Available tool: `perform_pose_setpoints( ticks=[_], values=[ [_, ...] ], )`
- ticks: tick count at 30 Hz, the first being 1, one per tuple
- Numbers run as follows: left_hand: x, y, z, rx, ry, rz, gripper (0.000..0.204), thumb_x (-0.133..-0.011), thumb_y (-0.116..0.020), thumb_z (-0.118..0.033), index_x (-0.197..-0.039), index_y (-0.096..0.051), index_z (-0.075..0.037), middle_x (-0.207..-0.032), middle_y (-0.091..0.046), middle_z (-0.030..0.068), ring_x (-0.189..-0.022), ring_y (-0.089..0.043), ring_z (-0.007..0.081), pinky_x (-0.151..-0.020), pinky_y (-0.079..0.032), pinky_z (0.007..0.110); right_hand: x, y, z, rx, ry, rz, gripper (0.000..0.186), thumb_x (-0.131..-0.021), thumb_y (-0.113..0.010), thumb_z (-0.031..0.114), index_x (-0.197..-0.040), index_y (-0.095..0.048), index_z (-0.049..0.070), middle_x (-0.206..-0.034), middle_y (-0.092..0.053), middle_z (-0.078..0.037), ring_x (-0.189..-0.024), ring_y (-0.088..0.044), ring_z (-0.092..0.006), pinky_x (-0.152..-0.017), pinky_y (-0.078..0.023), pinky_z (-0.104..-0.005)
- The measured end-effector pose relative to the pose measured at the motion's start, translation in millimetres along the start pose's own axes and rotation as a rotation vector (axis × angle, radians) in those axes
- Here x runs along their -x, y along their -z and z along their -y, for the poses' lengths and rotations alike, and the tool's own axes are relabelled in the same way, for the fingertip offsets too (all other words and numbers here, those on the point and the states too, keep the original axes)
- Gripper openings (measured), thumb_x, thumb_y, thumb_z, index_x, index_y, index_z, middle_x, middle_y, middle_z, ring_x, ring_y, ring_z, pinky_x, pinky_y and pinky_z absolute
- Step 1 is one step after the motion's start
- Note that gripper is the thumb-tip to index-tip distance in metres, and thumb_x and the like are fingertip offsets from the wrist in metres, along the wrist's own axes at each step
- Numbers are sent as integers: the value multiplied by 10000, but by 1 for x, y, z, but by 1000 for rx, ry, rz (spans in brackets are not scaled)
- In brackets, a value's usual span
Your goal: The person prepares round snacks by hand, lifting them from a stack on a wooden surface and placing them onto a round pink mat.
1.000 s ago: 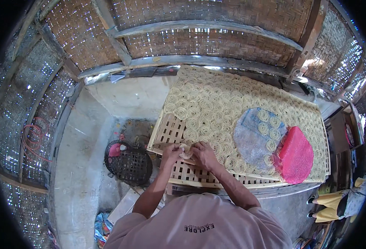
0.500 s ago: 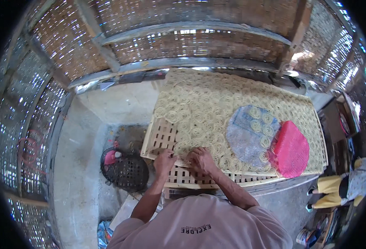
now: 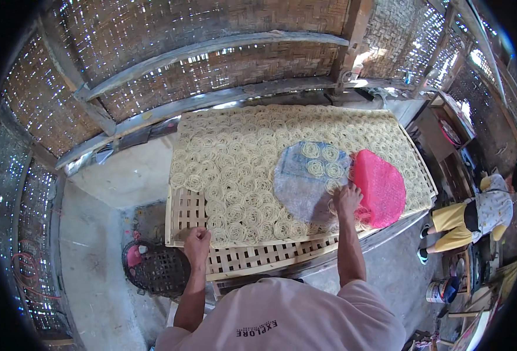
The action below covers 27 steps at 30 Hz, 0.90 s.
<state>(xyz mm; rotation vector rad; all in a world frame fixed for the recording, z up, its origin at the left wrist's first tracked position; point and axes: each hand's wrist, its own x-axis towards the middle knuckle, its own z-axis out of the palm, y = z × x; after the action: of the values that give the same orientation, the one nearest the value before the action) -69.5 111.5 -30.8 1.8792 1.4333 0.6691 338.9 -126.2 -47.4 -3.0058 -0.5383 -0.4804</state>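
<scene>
Pale coiled noodle rounds (image 3: 235, 164) cover a slatted tray (image 3: 185, 205), whose lattice shows at the near left. At that corner my left hand (image 3: 197, 240) is closed, fingertips together; whatever it may hold is hidden. My right hand (image 3: 347, 199) reaches onto a round blue-grey mesh sheet (image 3: 298, 188), fingers apart and curled down beside a few loose rounds (image 3: 332, 171) lying on it. A bright pink mesh piece (image 3: 381, 187) lies just right of that hand, overlapping the sheet's side.
A second slatted tray (image 3: 270, 260) is underneath. A dark basket (image 3: 156, 272) with something pink stands left. At right a person (image 3: 469, 213) in yellow trousers bends among wooden shelves, near a bucket (image 3: 439, 291). Woven bamboo walls (image 3: 211, 64) and a pale concrete ledge (image 3: 94, 222) surround the trays.
My right hand has left the tray's near-left area, where both hands were together on a round, and moved right onto the mesh sheet. The view has turned rightward.
</scene>
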Motion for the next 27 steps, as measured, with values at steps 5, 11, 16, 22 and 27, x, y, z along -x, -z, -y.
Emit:
perform_pose_setpoints(
  ticks=[5, 11, 16, 22, 27],
  values=[
    [-5, -3, 6, 14, -60, -42, 225, -766, -704, -208, -949, -671, -81, -795, -689, 80, -737, -672, 202, -664, -511, 321, -3, -5, 9, -78, 60, -71, 273, -802, -551, 225, -1014, -648, 82, -1108, -570, -114, -1004, -514, -318, -850, -404, -469],
    [-7, -7, 5, 156, -15, -15, 249, -770, -721, -216, -944, -666, -46, -815, -689, 72, -722, -662, 175, -664, -512, 298, -5, 7, 44, -346, 93, -53, 239, -723, -626, 234, -877, -642, 52, -905, -639, -139, -893, -586, -333, -780, -450, -461],
    [-19, -10, -34, 578, 189, 318, 360, -820, -718, -305, -1011, -654, -7, -864, -683, 78, -734, -651, 164, -669, -523, 292, 39, 52, 138, -994, 378, 183, 179, -747, -641, 120, -909, -658, 47, -834, -674, -137, -807, -655, -281, -741, -500, -356],
    [-36, -15, -36, 941, 418, 351, 340, -829, -699, -196, -1111, -610, -28, -962, -661, 76, -864, -638, 152, -665, -524, 267, 117, 90, 231, -1198, 1034, 450, 246, -714, -649, 23, -956, -664, 63, -964, -663, -105, -906, -622, -286, -839, -470, -376],
    [-60, -14, -10, 850, 167, 160, 242, -802, -654, -7, -1039, -610, -24, -911, -637, 66, -779, -612, 123, -590, -530, 253, 121, 82, 263, -1316, 753, 707, 394, -773, -574, 13, -1166, -581, 42, -1055, -639, -143, -928, -607, -243, -846, -466, -342]
  ],
)
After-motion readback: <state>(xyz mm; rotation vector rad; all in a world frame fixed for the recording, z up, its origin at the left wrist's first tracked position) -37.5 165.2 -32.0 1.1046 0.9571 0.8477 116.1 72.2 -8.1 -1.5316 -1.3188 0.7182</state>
